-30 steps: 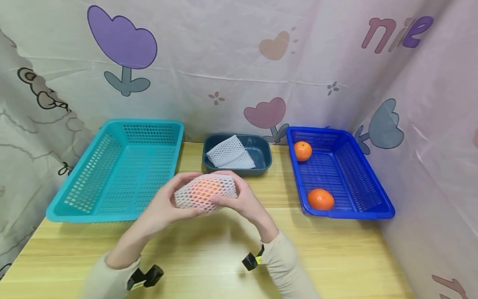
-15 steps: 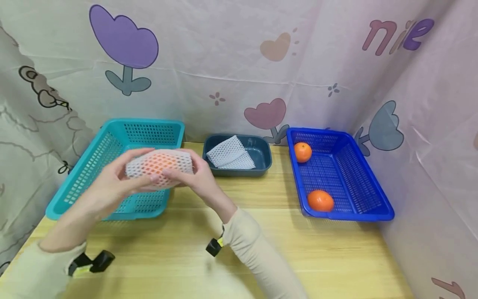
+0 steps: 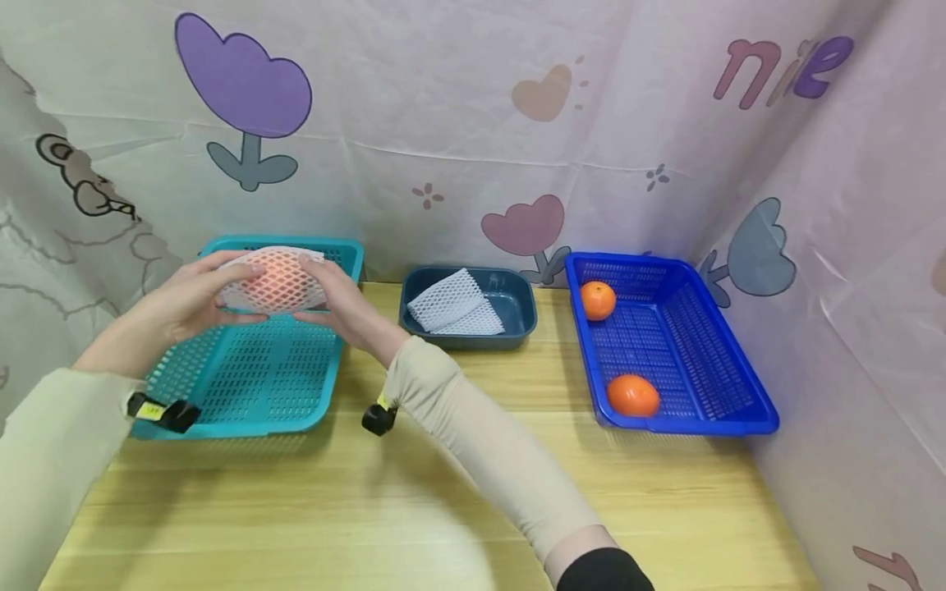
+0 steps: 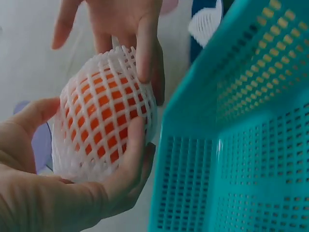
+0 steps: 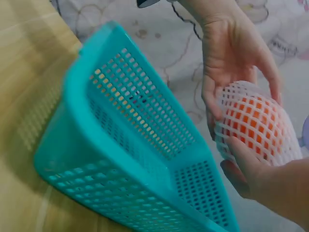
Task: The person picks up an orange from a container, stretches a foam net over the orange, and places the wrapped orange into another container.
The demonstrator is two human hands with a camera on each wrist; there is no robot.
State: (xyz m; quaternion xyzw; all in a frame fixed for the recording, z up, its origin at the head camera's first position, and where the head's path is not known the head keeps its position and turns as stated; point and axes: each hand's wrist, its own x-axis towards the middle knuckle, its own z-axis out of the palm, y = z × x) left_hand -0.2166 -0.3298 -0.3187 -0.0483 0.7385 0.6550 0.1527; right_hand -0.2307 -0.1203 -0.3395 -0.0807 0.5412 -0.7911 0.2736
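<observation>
Orange fruit [image 3: 279, 283] sits inside white net sleeve [image 4: 72, 162], held up over far part of teal basket [image 3: 251, 429]. Left hand [image 3: 190, 300] curls thumb and fingers round one end; right hand [image 3: 344, 304] pinches other end. I judge this wrapping done, setting down left. Dark tray [image 3: 473, 341], right of teal basket, holds spare sleeves [image 3: 451, 302]. Blue basket [image 3: 691, 426], farther right of teal basket, holds two bare fruits [image 3: 633, 396], probably unwrapped work, I reckon.

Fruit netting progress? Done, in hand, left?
Done: one orange fruit looks netted. In hand: left hand and right hand hold it at the teal basket. Remaining, likely: setting it down, then the two bare fruits in the blue basket, with white nets in the dark tray.
</observation>
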